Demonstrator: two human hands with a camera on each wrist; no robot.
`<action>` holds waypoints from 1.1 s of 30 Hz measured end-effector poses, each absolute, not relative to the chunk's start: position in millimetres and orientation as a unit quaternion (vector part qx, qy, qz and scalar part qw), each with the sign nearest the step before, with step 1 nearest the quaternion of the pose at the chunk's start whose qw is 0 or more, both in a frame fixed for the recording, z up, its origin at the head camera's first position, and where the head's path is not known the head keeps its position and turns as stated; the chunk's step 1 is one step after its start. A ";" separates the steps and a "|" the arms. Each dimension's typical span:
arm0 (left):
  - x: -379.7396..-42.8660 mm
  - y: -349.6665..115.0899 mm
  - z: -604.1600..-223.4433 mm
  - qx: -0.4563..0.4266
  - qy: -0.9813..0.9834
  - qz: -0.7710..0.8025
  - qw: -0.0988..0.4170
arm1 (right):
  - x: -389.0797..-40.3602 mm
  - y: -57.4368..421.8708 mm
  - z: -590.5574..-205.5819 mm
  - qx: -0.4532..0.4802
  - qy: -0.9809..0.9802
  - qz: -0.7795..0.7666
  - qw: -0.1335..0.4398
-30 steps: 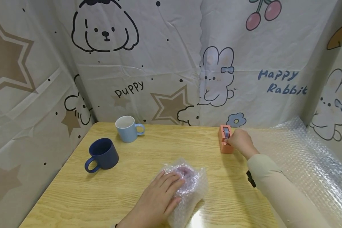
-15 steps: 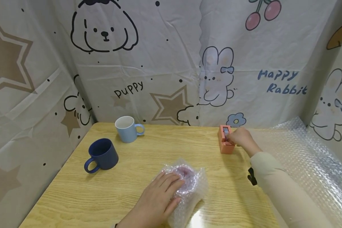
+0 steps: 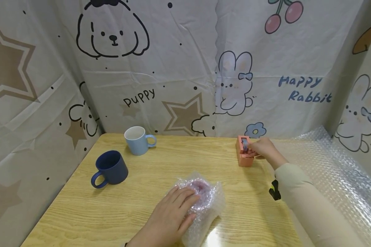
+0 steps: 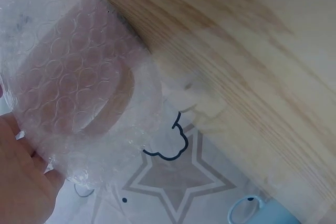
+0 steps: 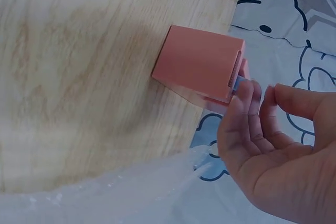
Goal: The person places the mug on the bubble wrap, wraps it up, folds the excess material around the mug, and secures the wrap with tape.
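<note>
In the head view my left hand [image 3: 170,212] rests on a bubble-wrapped package [image 3: 201,223], its fingers spread over the plastic. A round pink object that looks like a mug [image 4: 73,82] shows through the wrap in the left wrist view. At the table's far right, my right hand [image 3: 264,149] is at an orange tape dispenser [image 3: 245,161]. Its curled fingertips touch the blue-tinted tape roll [image 3: 245,143]. Seen from the right wrist, the thumb and a fingertip come together beside the dispenser [image 5: 199,61]; the tape's end is too faint to make out.
A dark blue mug [image 3: 112,168] and a light blue mug [image 3: 137,142] stand on the left of the wooden table [image 3: 173,161]. Loose bubble wrap [image 3: 324,164] lies along the right side. A printed cloth [image 3: 179,61] hangs behind the table's back edge.
My right hand has drawn slightly to the right from the tape roll, its wrist turning a little, while its fingers stay at the dispenser. The left hand and the package have kept still.
</note>
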State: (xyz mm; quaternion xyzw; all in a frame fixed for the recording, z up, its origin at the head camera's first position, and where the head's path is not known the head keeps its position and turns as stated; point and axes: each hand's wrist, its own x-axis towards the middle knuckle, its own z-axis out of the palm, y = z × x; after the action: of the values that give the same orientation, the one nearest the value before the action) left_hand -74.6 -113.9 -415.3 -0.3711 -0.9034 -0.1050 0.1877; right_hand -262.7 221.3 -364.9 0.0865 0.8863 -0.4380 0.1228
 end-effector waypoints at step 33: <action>-76.2 -114.1 -419.7 -0.373 -0.903 -0.104 0.186 | -239.2 234.2 -424.8 0.101 0.802 -0.587 0.054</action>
State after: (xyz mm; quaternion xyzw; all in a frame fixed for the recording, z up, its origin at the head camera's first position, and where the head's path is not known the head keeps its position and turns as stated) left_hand -76.2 -114.1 -419.7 -0.3729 -0.9032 -0.1036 0.1857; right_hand -239.2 234.2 -424.8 0.1005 0.8018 -0.5866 0.0541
